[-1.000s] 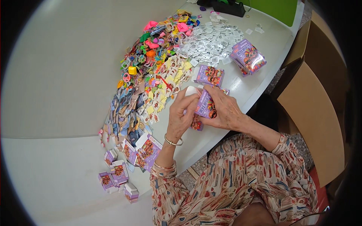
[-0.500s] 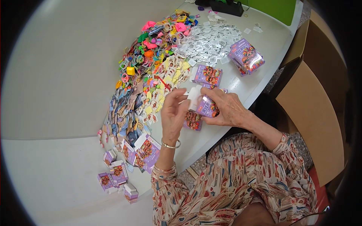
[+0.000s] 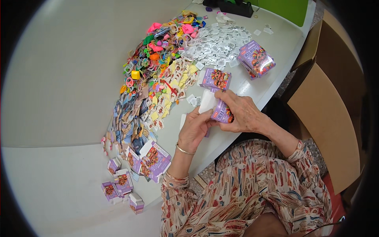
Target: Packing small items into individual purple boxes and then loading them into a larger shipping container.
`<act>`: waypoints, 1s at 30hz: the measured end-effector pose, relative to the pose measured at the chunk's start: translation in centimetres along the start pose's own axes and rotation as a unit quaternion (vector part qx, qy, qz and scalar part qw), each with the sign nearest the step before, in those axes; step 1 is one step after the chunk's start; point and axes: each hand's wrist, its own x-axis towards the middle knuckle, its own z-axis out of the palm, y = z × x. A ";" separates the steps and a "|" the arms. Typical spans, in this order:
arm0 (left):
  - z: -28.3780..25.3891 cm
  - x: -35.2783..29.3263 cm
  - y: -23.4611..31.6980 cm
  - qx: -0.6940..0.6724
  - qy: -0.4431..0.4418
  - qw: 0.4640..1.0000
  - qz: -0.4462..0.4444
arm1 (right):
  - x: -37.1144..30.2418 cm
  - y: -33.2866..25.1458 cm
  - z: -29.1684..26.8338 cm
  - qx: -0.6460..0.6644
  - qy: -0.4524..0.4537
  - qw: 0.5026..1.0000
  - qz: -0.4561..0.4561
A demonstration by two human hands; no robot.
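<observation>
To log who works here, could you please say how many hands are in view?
2: the left hand is at the lower left of the purple box, by its white flap; the right hand holds the box's right side.

On my remote feed, I see a white table (image 3: 264, 90). At its far end, a black dispenser (image 3: 235, 8) sits near a crumpled white tissue (image 3: 224, 17), left of a green panel (image 3: 289, 10). At right, a brown carton (image 3: 327, 122) gapes open; speckled floor (image 3: 312, 153) shows beside it.
</observation>
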 end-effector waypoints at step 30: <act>0.7 -0.3 -2.8 0.247 0.182 0.938 0.158 | -1.0 0.0 0.7 -0.119 -0.065 0.990 0.028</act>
